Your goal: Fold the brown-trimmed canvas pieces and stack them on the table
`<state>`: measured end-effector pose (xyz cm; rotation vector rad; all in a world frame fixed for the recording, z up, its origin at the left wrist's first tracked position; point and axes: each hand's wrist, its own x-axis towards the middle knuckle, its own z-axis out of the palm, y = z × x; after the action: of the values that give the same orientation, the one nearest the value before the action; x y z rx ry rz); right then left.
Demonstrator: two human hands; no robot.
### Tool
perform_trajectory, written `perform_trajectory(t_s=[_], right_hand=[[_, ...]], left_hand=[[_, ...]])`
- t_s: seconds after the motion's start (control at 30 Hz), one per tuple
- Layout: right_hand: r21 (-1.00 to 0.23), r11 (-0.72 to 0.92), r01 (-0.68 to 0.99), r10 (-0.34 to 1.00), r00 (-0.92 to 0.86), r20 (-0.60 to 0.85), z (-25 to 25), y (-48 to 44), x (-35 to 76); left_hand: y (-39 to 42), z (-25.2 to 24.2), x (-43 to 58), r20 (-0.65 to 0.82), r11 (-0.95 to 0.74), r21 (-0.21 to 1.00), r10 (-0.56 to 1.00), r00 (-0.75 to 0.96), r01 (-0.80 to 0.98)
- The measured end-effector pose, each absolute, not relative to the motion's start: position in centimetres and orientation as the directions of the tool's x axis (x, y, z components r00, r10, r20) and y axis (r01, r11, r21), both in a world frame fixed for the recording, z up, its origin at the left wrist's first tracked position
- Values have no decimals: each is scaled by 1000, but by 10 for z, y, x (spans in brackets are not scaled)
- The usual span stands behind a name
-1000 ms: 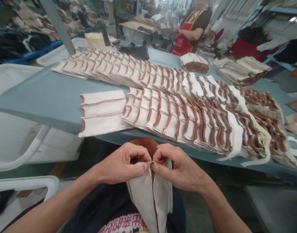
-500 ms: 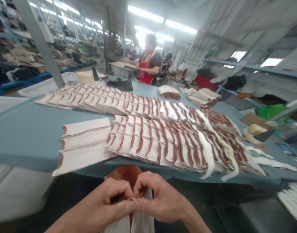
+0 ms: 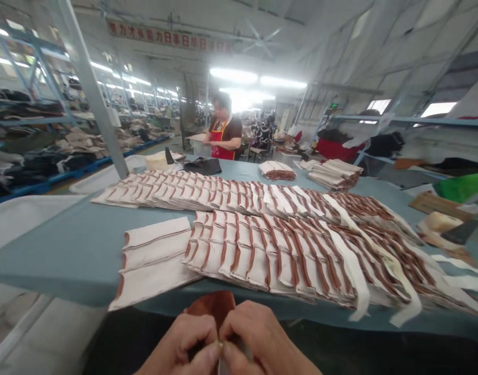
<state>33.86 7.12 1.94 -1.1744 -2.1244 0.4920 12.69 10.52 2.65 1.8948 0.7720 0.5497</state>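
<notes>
At the bottom of the head view, my left hand (image 3: 186,338) and my right hand (image 3: 262,333) meet, thumbs and fingertips pinched close together. Between them is a brown and cream fabric piece (image 3: 212,306), its brown side rising behind my fingers. Its lower part is hidden by my hands and the frame edge. Just beyond, on the table, lies a front row of overlapping cream fabric pieces with brown edges (image 3: 242,255). To its left are several more cream pieces (image 3: 156,260), fanned flat near the table edge.
A second row of pieces (image 3: 172,190) lies behind on the blue-covered table (image 3: 47,250). White strips (image 3: 352,271) drape over the rows at right. Folded stacks (image 3: 278,171) and a dark cloth (image 3: 203,165) sit farther back. A metal post (image 3: 94,99) rises at left; a person in a red apron (image 3: 223,138) stands beyond.
The view has tilted upward, so the table and my hands sit lower in the picture. Both hands keep pinching the fabric piece, and less of its cream part shows.
</notes>
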Motion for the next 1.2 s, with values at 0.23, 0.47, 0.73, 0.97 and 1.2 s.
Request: perform_trajectory(t_s=[0.23, 0.47, 0.73, 0.97, 1.2], right_hand=[[-608, 425, 671, 890, -432, 146, 60, 67, 326], [-599, 454, 659, 864, -490, 116, 51, 74, 321], [-538, 368, 758, 891, -454, -30, 51, 85, 317], [-671, 292, 681, 926, -376, 22, 40, 92, 320], [-807, 126, 577, 957, -285, -55, 25, 90, 327]], left_hand=[[115, 51, 109, -21, -226, 955, 592, 806, 191], [127, 54, 96, -43, -385, 874, 545, 837, 295], [137, 60, 110, -11, -585, 714, 539, 842, 384], [133, 39, 115, 224, -849, 365, 479, 849, 382], [128, 24, 127, 498, -912, 196, 409, 765, 360]])
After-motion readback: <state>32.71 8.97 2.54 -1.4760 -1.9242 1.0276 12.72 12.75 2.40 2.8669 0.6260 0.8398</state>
